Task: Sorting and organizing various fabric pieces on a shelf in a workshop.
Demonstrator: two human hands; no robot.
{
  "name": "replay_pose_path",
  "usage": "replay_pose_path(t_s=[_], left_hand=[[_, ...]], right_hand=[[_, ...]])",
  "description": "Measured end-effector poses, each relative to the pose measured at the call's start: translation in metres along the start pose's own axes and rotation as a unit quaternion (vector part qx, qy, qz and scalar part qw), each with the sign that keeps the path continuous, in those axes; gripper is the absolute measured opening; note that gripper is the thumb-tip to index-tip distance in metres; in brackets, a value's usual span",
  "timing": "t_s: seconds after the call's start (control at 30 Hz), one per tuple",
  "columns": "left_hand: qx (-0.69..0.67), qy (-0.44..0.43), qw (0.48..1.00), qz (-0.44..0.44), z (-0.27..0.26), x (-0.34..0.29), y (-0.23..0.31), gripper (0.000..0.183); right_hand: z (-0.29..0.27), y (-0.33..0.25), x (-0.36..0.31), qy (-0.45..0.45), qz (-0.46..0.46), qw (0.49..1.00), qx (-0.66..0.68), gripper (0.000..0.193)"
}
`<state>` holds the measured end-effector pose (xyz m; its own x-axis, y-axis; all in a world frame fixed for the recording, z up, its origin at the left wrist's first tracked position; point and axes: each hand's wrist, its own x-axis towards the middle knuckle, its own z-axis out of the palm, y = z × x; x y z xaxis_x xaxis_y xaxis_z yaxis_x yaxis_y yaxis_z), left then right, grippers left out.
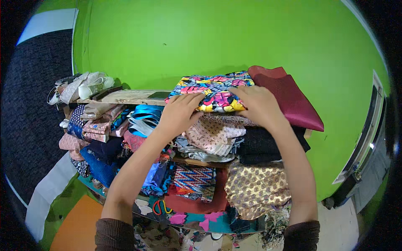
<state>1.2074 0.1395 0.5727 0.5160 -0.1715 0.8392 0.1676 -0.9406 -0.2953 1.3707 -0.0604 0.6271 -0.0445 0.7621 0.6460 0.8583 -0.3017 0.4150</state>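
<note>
Plainly, in the head view, your work sits right between your hands: a folded multicoloured cloth [222,88], patterned in yellow, pink, blue and black, lying flat on top of the wooden shelf [134,97] against the green wall [201,37]. Your left hand [179,112] rests on its front left corner, fingers over the top; your right hand [257,103] lies over its right part, fingers on the upper face, thumb by the front edge. Both touch the cloth, well apart from each other, but you cannot tell from here whether either one is pinching it or only pressing.

Judging by its look, the cloth should be soft and limp, fairly light for its bulk, with no risk of breaking; its smooth surface may let the layers slide over one another. You would best hold it by both sides, thumbs under the front fold and fingers flat above, so that all the layers stay together; a grip on the top layer alone could pull the fold open. Mind the maroon material [297,102] just beside its right end: it looks smoother and stiffer, and your right forearm passes near its lower edge.
</note>
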Motion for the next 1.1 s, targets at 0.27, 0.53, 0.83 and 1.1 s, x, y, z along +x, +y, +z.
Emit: replay_pose_path(t_s=[0.27, 0.53, 0.83, 1.1], left_hand=[[-0.015, -0.079, 0.995, -0.055, -0.003, 0.036, -0.009, 0.055], [0.067, 0.013, 0.99, -0.127, -0.002, 0.098, 0.001, 0.029], [0.099, 0.214, 0.972, -0.021, 0.024, 0.092, -0.019, 0.035], [-0.044, -0.126, 0.991, -0.006, 0.001, 0.036, -0.026, 0.052]], right_hand=[[-0.024, 0.028, 0.043, -0.04, 0.025, 0.996, -0.075, 0.041], [-0.016, 0.07, 0.072, 0.182, 0.043, 0.978, -0.093, 0.03], [-0.025, 0.057, 0.052, 0.093, 0.062, 0.99, -0.083, 0.038], [-0.022, 0.016, 0.008, -0.107, 0.038, 0.993, 0.035, 0.05]])
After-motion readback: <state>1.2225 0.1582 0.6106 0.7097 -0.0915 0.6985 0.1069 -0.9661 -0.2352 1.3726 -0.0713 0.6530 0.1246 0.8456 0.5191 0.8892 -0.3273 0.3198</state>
